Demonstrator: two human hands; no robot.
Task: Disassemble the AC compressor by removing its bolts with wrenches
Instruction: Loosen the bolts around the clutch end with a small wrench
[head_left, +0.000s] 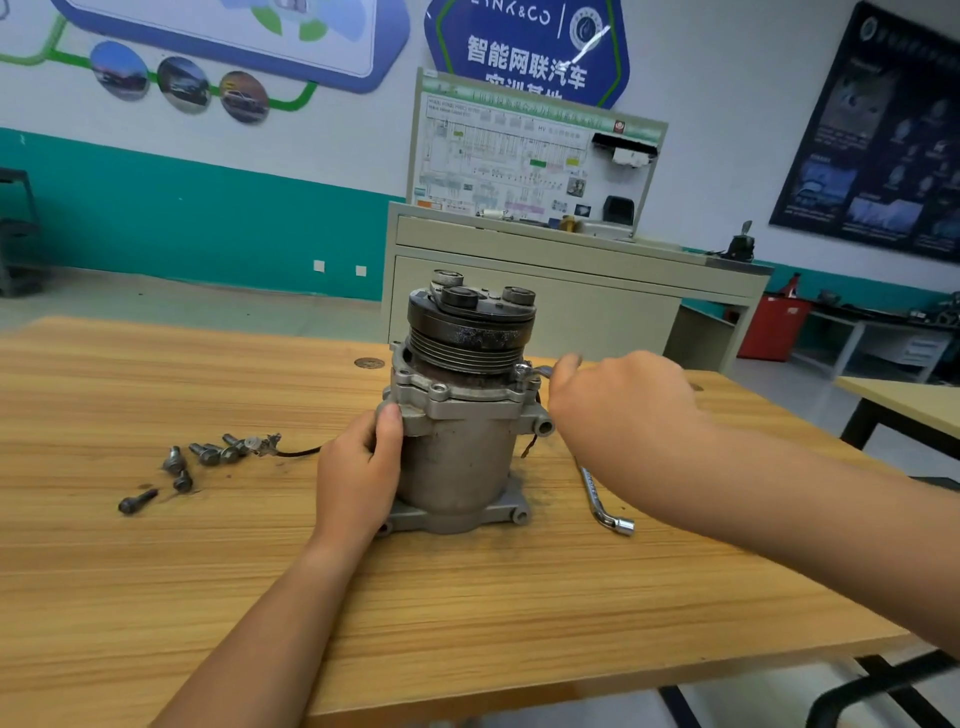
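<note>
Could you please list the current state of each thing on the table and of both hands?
AC compressor: upright, pulley on top.
Left hand: gripping the compressor body.
Right hand: closed on a small wrench at the flange.
Loose bolts: removed, lying left.
L-shaped socket wrench: lying unused, right.

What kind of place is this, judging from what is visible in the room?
Probably an automotive training workshop. A wiring-diagram teaching board stands on a cabinet, car pictures decorate the wall, and an AC compressor stands on the wooden table beside loose bolts.

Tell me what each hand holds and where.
Left hand grips the compressor at its side; right hand holds a wrench by its handle.
</note>
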